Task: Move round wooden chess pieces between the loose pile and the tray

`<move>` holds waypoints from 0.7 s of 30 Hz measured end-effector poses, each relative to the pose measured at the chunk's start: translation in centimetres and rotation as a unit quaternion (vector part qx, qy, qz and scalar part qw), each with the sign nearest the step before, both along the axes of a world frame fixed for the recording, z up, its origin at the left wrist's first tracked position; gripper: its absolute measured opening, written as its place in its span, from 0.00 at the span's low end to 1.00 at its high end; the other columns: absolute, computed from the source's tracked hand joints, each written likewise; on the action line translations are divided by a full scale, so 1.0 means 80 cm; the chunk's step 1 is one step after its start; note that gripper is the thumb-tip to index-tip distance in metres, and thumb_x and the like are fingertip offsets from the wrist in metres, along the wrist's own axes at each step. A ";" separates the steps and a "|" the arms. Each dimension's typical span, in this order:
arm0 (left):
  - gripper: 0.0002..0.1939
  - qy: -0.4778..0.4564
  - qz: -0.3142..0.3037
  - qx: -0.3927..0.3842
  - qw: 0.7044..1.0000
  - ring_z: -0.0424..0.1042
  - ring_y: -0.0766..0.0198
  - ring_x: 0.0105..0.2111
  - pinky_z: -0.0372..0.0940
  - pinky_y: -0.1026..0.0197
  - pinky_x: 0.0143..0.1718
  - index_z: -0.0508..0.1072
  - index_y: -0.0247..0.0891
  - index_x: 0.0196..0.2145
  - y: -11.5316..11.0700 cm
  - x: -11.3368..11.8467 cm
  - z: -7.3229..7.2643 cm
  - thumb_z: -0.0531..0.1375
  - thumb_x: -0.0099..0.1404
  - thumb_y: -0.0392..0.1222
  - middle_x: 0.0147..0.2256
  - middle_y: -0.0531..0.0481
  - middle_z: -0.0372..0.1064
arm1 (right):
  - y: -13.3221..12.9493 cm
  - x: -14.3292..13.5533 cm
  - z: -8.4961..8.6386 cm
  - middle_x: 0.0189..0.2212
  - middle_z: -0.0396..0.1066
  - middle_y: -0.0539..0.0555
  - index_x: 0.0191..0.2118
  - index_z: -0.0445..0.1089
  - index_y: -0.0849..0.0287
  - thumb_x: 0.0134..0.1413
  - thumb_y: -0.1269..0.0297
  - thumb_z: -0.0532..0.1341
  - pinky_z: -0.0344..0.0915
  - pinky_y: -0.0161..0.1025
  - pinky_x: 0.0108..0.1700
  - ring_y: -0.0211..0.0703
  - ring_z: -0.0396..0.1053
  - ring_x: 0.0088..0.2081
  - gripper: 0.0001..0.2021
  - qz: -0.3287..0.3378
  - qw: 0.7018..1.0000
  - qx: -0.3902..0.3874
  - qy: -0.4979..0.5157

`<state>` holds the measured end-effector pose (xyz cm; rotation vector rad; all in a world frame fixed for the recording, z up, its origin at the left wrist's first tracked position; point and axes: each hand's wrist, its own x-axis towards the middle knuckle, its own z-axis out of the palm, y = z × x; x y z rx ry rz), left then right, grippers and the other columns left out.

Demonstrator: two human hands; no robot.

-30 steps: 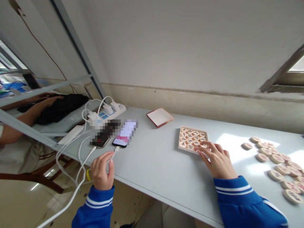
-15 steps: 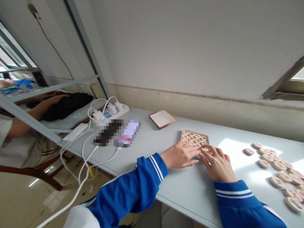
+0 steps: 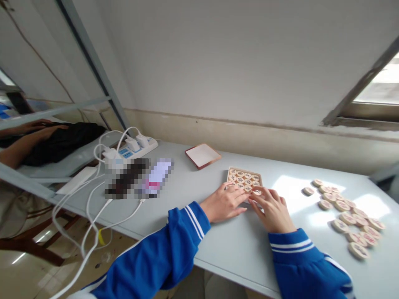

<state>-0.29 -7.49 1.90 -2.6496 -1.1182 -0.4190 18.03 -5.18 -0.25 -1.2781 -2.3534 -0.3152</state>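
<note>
Round wooden Chinese chess pieces [image 3: 240,180] with dark characters lie in rows in a shallow box [image 3: 262,181], face up. My left hand [image 3: 225,202] lies palm down over the box's near left side, fingers stretched out and loosely apart, covering part of the front row. At the near right corner, my right hand [image 3: 274,209] has its thumb and bent forefinger brought together at a piece [image 3: 257,192]; the fingers partly cover it. The two hands' fingertips nearly meet there, and the box's near edge is mostly hidden.
More pieces [image 3: 342,205], many with red characters, lie scattered on the table [image 3: 237,249] at right. A shallow lid [image 3: 203,155] rests behind the box. Left are two blurred phones [image 3: 158,172], a power strip [image 3: 151,146] and white cables. Another person's arm [image 3: 29,143] shows beyond the frame.
The view has turned to the right, so everything sits further left and more of the window shows. Both hands remain at the box, their fingers only slightly shifted.
</note>
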 end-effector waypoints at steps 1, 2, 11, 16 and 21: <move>0.22 -0.002 0.002 -0.002 1.000 0.56 0.62 0.51 0.47 0.56 0.53 0.57 0.36 0.53 0.000 0.001 0.001 0.43 0.65 0.48 0.51 0.47 0.61 | -0.001 0.000 0.002 0.43 0.65 0.53 0.36 0.71 0.50 0.55 0.60 0.50 0.56 0.42 0.36 0.45 0.58 0.41 0.12 -0.005 1.000 -0.010 0.001; 0.21 -0.004 0.008 -0.004 1.000 0.56 0.62 0.52 0.46 0.56 0.53 0.57 0.37 0.53 -0.001 0.001 0.001 0.44 0.65 0.48 0.51 0.47 0.61 | -0.002 -0.001 0.005 0.43 0.65 0.52 0.36 0.70 0.49 0.55 0.60 0.50 0.56 0.42 0.37 0.45 0.58 0.42 0.11 -0.008 1.000 -0.024 0.002; 0.18 -0.034 0.043 0.021 0.998 0.56 0.62 0.52 0.46 0.53 0.54 0.62 0.43 0.50 0.004 -0.002 0.002 0.45 0.65 0.46 0.52 0.50 0.60 | -0.006 -0.004 0.020 0.45 0.63 0.52 0.40 0.68 0.48 0.55 0.59 0.51 0.53 0.43 0.40 0.44 0.57 0.43 0.11 -0.032 0.994 -0.102 0.021; 0.17 -0.024 0.060 -0.004 0.998 0.56 0.60 0.53 0.46 0.49 0.54 0.64 0.45 0.49 0.004 -0.005 0.007 0.45 0.65 0.45 0.53 0.49 0.59 | -0.006 -0.002 0.020 0.46 0.63 0.51 0.43 0.67 0.44 0.55 0.59 0.50 0.52 0.43 0.40 0.45 0.56 0.44 0.12 -0.026 0.993 -0.113 0.020; 0.17 -0.025 0.063 -0.007 0.998 0.55 0.59 0.53 0.46 0.48 0.55 0.64 0.46 0.49 0.003 -0.005 0.007 0.46 0.64 0.44 0.53 0.50 0.58 | -0.005 -0.001 0.021 0.46 0.63 0.51 0.38 0.70 0.47 0.54 0.59 0.52 0.52 0.43 0.40 0.45 0.56 0.44 0.11 -0.028 0.992 -0.120 0.022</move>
